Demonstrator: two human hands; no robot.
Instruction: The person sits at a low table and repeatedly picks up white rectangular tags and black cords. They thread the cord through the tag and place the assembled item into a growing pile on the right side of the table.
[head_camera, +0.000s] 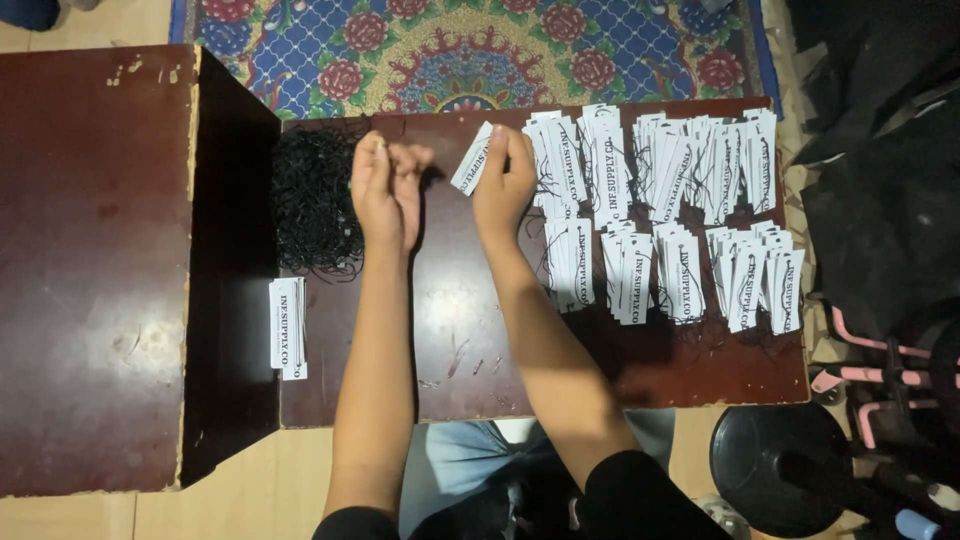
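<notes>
The head view looks straight down on a low, dark red-brown wooden table (450, 340) with worn, scratched varnish. The left hand (385, 185) is raised over the table's far edge, its fingers drawn close together and pinching a thin black string (432, 176) that is hard to make out against the dark wood. The right hand (503, 180) sits just beside it, the fingers closed on a small white rectangular paper tag with black print (472, 160), which tilts up and to the left between the two hands.

Just left of the left hand lies a tangled heap of loose black strings (315, 205), against the table's far left corner. Nearer the front left edge rests a small neat stack of white paper tags (287, 325). To the right of the right hand, two rows of bundled white tags with black strings (665, 215) are spread across the table, reaching almost to its right edge.

A larger dark red-brown wooden cabinet top (95, 260) adjoins the table on the left. Beyond the table lies a patterned blue and red floral carpet (460, 45).
</notes>
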